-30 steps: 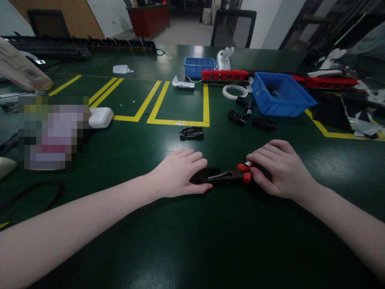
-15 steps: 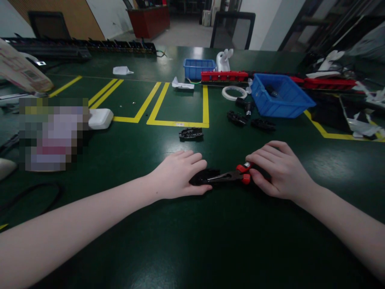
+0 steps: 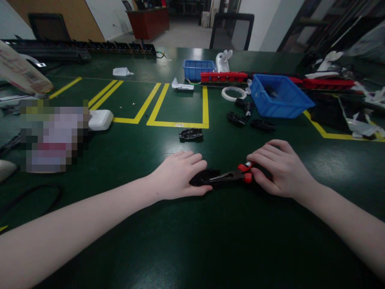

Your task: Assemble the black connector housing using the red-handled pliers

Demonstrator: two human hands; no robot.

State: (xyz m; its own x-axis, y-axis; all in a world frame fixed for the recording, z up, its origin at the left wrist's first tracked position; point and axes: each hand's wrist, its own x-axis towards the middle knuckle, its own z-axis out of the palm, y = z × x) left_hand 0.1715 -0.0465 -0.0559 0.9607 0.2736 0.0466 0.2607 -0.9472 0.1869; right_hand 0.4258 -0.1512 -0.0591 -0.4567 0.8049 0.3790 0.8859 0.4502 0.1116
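My left hand lies palm down on the green table, fingers together, pressing a small black plastic part against the surface. My right hand is closed round the red handles of a pair of pliers. The dark jaws of the pliers point left and reach into the black part. Most of the part is hidden under my left fingers.
More black parts lie beyond my hands, with others near a large blue bin. A small blue bin, red strips, a tape ring and a white box sit farther off. Yellow lines mark the table.
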